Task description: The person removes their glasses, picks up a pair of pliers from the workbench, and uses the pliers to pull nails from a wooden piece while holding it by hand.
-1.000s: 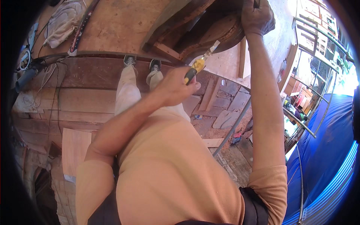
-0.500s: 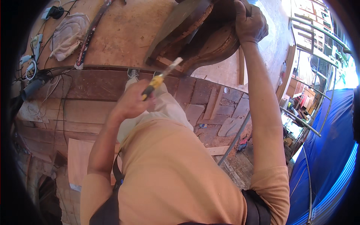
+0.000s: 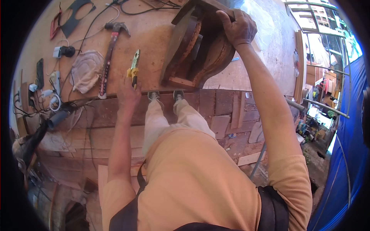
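Note:
My left hand (image 3: pixel 129 92) is closed round the handles of a pair of pliers (image 3: pixel 135 63), with yellow and black grips and metal jaws pointing away from me. It is over the near edge of the workbench, right of a hammer (image 3: pixel 109 61) with a red and black handle. My right hand (image 3: pixel 241 27) grips the top right edge of a dark brown wooden piece (image 3: pixel 216 73) with curved sides and a hollow middle. This piece stands tilted on the bench, and pale raw wood shows along its inner edges. Some right-hand fingers are hidden behind the edge.
A crumpled whitish cloth (image 3: pixel 85 71) lies left of the hammer, near a power strip (image 3: pixel 55 81) and plugs with cables. Farther back are a dark sheet (image 3: pixel 75 17) with round cut-outs and a red-handled tool (image 3: pixel 56 25). Clear plastic film (image 3: pixel 256 19) lies on the right.
My left hand has moved forward with the pliers, from before my body to over the bench. My right hand still holds the wooden piece. The view has shifted, showing more of the bench.

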`<state>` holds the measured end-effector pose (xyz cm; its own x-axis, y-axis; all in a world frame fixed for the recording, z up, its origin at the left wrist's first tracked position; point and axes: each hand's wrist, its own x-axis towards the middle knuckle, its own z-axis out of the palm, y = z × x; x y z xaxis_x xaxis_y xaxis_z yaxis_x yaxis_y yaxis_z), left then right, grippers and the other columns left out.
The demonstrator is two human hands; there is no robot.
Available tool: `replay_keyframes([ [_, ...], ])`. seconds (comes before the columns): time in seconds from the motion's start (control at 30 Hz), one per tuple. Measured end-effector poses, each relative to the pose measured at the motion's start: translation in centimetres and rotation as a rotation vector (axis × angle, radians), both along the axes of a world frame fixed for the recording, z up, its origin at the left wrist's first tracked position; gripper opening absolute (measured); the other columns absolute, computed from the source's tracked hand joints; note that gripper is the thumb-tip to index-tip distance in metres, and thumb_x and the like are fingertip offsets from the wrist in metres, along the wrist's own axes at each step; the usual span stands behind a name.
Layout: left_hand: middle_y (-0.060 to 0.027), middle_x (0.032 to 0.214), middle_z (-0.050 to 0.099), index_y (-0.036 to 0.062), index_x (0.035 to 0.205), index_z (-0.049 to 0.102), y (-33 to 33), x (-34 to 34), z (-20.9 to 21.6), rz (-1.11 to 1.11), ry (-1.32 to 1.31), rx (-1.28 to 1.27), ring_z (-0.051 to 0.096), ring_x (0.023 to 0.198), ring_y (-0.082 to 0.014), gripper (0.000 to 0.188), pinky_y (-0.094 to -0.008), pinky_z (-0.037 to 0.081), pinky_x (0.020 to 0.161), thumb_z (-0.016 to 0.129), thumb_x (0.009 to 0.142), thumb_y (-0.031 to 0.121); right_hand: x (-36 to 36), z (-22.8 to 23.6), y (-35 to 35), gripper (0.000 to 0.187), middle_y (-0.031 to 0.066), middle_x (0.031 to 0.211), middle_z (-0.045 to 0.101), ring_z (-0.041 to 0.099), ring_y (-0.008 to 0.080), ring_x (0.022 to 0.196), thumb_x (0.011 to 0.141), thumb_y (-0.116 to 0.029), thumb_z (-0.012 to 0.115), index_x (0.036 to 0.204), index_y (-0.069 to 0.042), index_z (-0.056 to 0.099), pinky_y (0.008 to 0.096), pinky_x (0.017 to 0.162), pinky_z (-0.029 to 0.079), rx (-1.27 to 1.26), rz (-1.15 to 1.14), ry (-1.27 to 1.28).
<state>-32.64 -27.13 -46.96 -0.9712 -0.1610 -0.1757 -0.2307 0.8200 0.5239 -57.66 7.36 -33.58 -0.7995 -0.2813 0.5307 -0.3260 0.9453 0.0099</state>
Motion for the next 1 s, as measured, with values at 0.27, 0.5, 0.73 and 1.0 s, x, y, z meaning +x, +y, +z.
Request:
replay_keyframes([
  [0.27,-0.0267,0.130,0.050,-0.0017,0.128,0.056,1.0,-3.2,-0.1,-0.136,0.025,-0.121,0.048,0.123,-0.0443,0.061,-0.0520,0.041,0.102,0.082,0.078,0.021,0.5,0.5,-0.4,0.056,0.0061,0.079,0.068,0.067,0.0309,0.077,0.086,-0.071,0.061,0.084,-0.015,0.071,0.0431,0.071,0.052,-0.033,0.008,0.033],
  [0.5,-0.0268,0.134,0.047,-0.0017,0.127,0.056,0.1,-3.1,-2.1,-0.224,0.003,-0.220,0.046,0.126,-0.0458,0.056,-0.0529,0.037,0.109,0.079,0.077,0.011,0.7,1.4,-1.1,0.060,0.0148,0.078,0.066,0.065,0.0367,0.078,0.090,-0.066,0.058,0.080,-0.007,0.063,0.0478,0.071,0.050,-0.144,0.032,-0.013],
  [0.73,-0.0259,0.133,0.048,-0.0009,0.124,0.057,0.3,-3.2,-1.7,-0.228,0.029,-0.240,0.046,0.126,-0.0476,0.052,-0.0534,0.037,0.111,0.077,0.076,0.008,0.6,0.9,-1.0,0.060,0.0144,0.080,0.067,0.066,0.0351,0.079,0.089,-0.067,0.059,0.082,-0.008,0.064,0.0464,0.072,0.051,-0.179,0.016,0.004],
  [1.0,-0.0238,0.121,0.057,0.0035,0.119,0.059,0.5,-3.4,-0.9,-0.149,-0.050,-0.176,0.052,0.118,-0.0428,0.044,-0.0515,0.044,0.098,0.076,0.078,0.010,0.6,0.7,-1.2,0.058,0.0136,0.081,0.067,0.066,0.0340,0.082,0.089,-0.065,0.059,0.081,-0.007,0.064,0.0471,0.076,0.050,-0.219,0.062,0.001],
])
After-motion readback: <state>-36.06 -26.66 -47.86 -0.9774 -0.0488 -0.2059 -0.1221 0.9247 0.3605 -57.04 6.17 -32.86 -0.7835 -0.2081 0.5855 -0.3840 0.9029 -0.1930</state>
